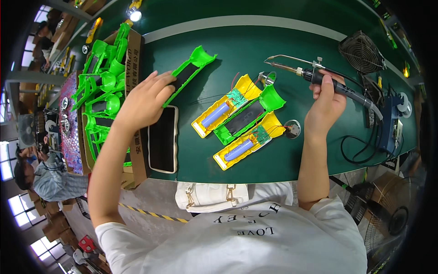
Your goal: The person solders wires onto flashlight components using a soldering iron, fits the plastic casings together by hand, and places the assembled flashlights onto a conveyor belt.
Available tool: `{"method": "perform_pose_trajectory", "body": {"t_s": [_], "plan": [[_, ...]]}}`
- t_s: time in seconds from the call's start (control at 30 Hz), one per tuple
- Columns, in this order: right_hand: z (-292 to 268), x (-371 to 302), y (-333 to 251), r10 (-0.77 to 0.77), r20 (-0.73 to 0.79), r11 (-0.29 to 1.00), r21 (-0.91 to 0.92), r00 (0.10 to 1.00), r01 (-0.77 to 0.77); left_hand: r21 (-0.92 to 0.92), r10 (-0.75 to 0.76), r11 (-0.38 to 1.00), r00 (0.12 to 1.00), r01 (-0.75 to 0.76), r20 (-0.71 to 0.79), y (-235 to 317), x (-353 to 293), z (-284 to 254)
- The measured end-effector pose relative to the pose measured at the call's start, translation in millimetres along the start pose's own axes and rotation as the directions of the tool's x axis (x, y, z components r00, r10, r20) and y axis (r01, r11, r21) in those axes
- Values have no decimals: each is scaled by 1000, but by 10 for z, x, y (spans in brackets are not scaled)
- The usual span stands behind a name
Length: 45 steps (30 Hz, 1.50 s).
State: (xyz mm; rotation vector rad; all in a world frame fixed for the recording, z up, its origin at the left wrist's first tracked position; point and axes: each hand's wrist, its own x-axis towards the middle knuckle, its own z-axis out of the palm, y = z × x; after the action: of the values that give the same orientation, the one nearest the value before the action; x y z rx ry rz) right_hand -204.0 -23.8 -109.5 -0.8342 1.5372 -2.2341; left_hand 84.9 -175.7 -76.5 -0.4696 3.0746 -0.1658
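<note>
My left hand (148, 98) grips the lower end of a green plastic flashlight half-shell (189, 73) with a dark panel inside, over the left of the table. In my right hand (325, 100) is a soldering iron (315, 75), its tip pointing left and a thin curved metal tube running above it. Between my hands lie two yellow half-shells (200, 128) (223, 160), each holding a blue battery (215, 115) (238, 150) and a green circuit board (237, 98) (261, 134) with thin wires. Another green half-shell (239, 121) rests between them. Round reflector heads (267, 78) (292, 129) sit at their right ends.
A cardboard box (137, 114) piled with green shells (102, 82) stands at left, beside a dark-screened phone (163, 141). A black fan (362, 51) and a blue soldering station (390, 121) with cables are at right. A white bag (210, 194) is at the front edge.
</note>
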Motion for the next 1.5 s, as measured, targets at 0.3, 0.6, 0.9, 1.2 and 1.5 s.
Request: {"method": "perform_pose_trajectory", "body": {"t_s": [0.3,0.6,0.9,1.2,1.5], "plan": [[-28,10,11,-28,-25,998,-62,999,26,-439,-108,892,994,111,34,118,350,261],[6,19,-34,-65,-57,996,-58,996,62,-701,-123,703,991,125,53,372,316,260],[38,-20,-42,-54,-14,998,-22,998,54,-476,-256,863,960,172,-118,676,507,113],[20,-11,-43,-66,2,997,-31,998,66,-571,-439,722,897,391,60,870,459,178],[48,103,-158,-102,68,993,-60,992,106,-483,-578,643,790,595,203,1059,254,69]]}}
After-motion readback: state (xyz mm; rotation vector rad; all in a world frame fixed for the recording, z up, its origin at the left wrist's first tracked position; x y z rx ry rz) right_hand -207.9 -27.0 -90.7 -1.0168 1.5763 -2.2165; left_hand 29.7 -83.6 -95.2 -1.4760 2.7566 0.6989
